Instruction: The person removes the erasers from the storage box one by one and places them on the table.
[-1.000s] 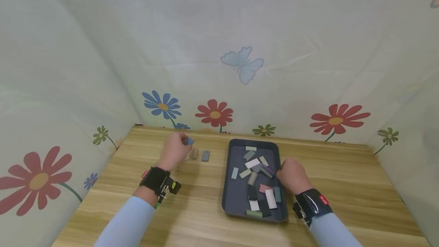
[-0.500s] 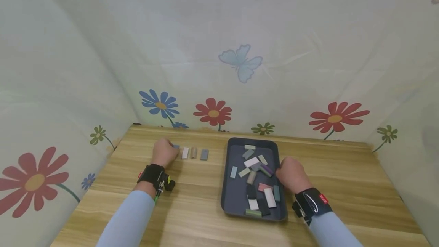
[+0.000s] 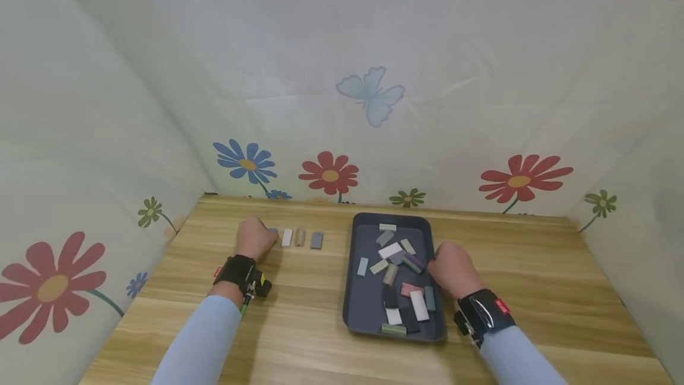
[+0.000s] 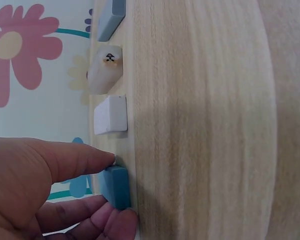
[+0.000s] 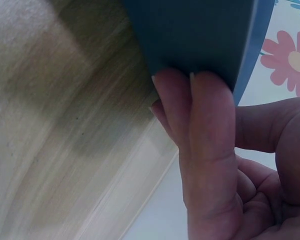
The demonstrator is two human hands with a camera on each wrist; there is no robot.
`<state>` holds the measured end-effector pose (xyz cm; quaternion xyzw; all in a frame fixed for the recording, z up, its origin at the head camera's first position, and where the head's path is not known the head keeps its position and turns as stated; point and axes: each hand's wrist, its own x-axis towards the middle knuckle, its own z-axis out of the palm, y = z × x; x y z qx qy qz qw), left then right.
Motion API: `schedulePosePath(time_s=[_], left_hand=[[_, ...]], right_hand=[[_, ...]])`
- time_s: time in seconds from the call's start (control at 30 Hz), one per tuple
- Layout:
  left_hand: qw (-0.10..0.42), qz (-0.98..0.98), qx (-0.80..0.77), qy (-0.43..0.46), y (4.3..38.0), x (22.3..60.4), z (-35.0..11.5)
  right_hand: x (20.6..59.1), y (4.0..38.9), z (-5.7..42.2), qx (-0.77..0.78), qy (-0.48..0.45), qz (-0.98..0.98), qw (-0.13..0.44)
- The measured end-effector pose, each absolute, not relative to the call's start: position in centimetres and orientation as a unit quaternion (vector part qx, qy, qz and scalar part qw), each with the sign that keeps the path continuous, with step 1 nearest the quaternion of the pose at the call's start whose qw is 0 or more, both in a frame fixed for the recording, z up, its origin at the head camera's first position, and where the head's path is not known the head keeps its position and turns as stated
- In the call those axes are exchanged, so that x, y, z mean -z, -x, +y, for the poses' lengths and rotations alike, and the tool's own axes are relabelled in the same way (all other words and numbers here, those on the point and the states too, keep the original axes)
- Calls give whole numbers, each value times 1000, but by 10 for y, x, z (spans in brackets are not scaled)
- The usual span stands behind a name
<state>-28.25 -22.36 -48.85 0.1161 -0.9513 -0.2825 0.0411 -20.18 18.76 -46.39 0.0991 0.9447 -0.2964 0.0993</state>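
Note:
My left hand [image 3: 254, 237] pinches a small blue eraser-like block [image 4: 117, 186] between thumb and fingertips, low at the table surface. Beside it in a row stand a white block [image 3: 287, 237], a beige block [image 3: 300, 237] with a small printed mark in the left wrist view, and a grey-blue block [image 3: 317, 240]. My right hand [image 3: 456, 269] grips the right side of a dark tray [image 3: 355, 308]; in the right wrist view its fingers press the outer wall and the thumb goes behind the rim. Several similar small blocks in mixed colours lie scattered inside the tray.
The wooden table [image 3: 299, 325] meets a flower-printed curtain [image 3: 454, 135] along its back edge and sides. Bare wood lies between the row of blocks and the tray, and to the right of my right hand.
My left hand has moved left past the white block and lowered the blue block to the table, at the row's left end. My right hand stays on the tray.

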Motion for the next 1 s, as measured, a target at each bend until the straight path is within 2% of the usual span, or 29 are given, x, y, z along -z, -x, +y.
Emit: schedulePosePath(time_s=[0.23, 0.33, 0.47, 0.77, 1.0], left_hand=[[70, -959, 252, -112, 279, 477, -211], [92, -959, 252, -88, 275, 462, -194], [94, -953, 283, -46, 268, 444, -162], [12, -949, 307, 66, 229, 422, -68], [-39, -944, 284, 161, 200, 428, -13]], right_hand=[[465, 203, 188, 291, -91, 948, 90], [466, 203, 188, 289, -90, 949, 85], [466, 202, 189, 287, -84, 951, 82], [464, 201, 191, 282, -66, 954, 72], [467, 202, 191, 281, -65, 955, 69]])
